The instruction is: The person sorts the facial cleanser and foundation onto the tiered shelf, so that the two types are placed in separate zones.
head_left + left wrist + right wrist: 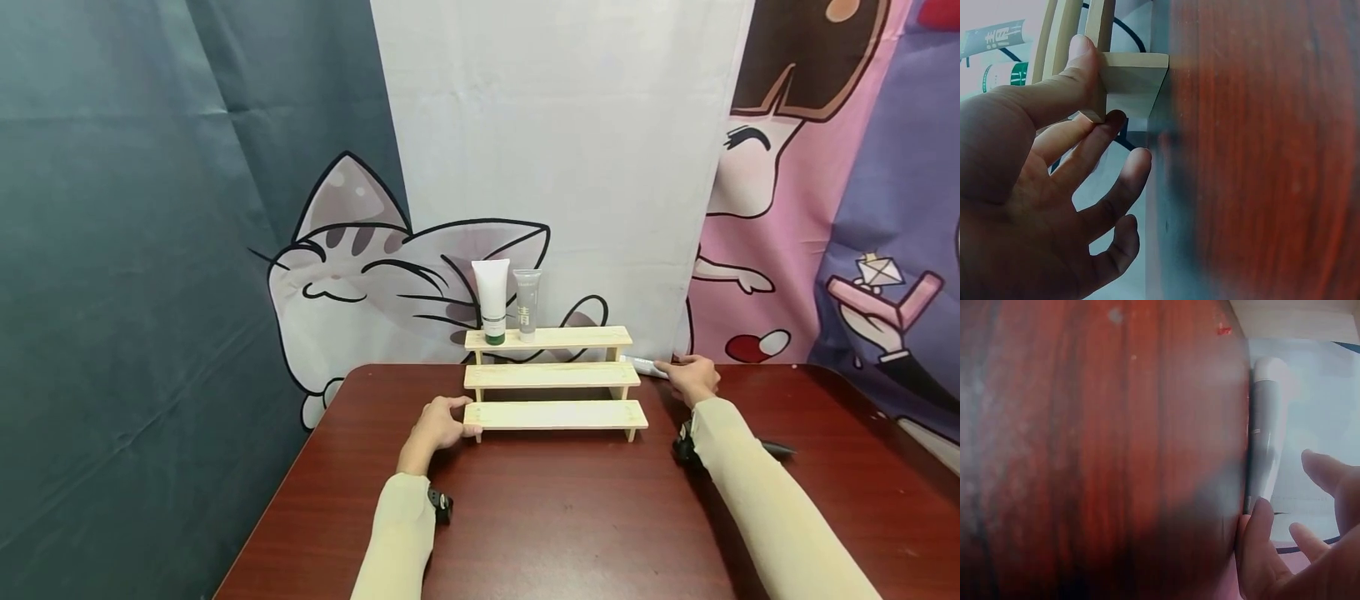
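Observation:
A pale wooden three-step display rack point(555, 415) stands on the table. My left hand point(437, 423) pinches the left end of its lowest step, thumb above and fingers beneath in the left wrist view, the other fingers spread loosely. On the top step stand a white tube with a green cap point(492, 300) and a clear grey tube point(527, 302). Beyond the rack's right side a white and grey tube point(647, 367) lies at the table's back edge. My right hand point(692, 377) touches its near end with a fingertip; the thumb stays apart from it in the right wrist view.
The dark red wooden table point(570, 517) runs back to a printed curtain point(570, 150) hanging behind it. A dark pointed object point(777, 450) lies beside the right sleeve, partly hidden by it. Both wrists wear black camera mounts.

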Motion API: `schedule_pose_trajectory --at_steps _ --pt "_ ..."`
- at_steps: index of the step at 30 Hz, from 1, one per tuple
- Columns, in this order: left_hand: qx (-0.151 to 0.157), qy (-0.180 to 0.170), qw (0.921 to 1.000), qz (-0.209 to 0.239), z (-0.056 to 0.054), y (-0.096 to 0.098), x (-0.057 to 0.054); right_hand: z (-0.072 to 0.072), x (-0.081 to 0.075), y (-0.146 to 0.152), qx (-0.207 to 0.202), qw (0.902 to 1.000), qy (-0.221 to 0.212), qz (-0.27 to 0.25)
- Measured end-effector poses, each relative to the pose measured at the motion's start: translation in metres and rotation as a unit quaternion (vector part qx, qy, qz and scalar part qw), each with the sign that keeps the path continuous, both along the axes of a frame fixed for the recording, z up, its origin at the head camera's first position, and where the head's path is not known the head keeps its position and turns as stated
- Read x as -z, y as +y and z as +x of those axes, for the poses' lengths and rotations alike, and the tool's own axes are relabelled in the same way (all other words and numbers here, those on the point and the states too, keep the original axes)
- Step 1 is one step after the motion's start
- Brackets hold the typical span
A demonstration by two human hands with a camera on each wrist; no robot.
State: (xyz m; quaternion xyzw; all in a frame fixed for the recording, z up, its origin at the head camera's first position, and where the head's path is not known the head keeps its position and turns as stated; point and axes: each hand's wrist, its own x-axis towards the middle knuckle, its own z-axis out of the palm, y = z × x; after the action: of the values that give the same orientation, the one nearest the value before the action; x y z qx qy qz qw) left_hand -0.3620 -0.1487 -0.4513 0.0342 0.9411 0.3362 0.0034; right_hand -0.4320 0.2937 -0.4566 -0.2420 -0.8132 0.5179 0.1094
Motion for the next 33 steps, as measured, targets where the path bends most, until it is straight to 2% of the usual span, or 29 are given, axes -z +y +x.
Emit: schedule_pose_trajectory --at_steps 6,14,18,26,33 --pt "0.001 0.0 1.0 0.001 0.002 -0.001 -0.002 -0.006 0.004 -0.002 0.007 0.9966 -0.018 0.08" --pt "0.005 0.005 0.9999 0.007 0.003 -0.001 -0.002 -0.012 0.006 -0.003 0.008 0.9932 -0.037 0.11" --pt "0.004 0.002 0.9999 0.011 0.003 -0.001 -0.002 -0.014 0.007 -0.002 0.003 0.9929 -0.049 0.109" --pt "-0.001 0.004 1.0 0.006 0.002 -0.001 0.0 -0.016 0.006 -0.001 -0.055 0.9947 -0.033 0.08" --pt "-0.001 0.001 1.0 0.007 0.003 -0.001 0.0 -0.022 0.011 0.005 -0.093 0.9866 -0.024 0.132"
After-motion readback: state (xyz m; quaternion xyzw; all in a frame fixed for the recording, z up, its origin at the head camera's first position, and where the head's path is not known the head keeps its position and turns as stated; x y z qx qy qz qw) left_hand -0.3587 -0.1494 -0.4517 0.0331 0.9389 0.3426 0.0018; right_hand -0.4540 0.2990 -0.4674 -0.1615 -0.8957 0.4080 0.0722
